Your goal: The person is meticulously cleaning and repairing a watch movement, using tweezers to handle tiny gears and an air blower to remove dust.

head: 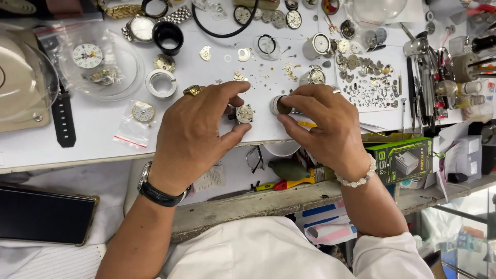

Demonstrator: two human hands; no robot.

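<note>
My left hand (pixel 194 134) pinches a small round watch movement (pixel 244 113) between thumb and forefinger, just above the white work surface (pixel 98 129). It wears a black-strapped wristwatch (pixel 155 191) and a gold ring (pixel 192 90). My right hand (pixel 325 126), with a white bead bracelet (pixel 359 178), grips a small round metal ring-shaped holder (pixel 279 105) right beside the movement. A thin metal tool (pixel 374 126) pokes out from under that hand.
Many tiny watch parts (pixel 361 77) lie scattered at the back right. Watch cases, a black cup (pixel 168 37), a tape ring (pixel 160 82), bagged dials (pixel 142 112) and a black strap (pixel 64 119) sit left. Tools (pixel 429 88) stand right. A green box (pixel 403 160) and dark phone (pixel 44 214) lie nearer me.
</note>
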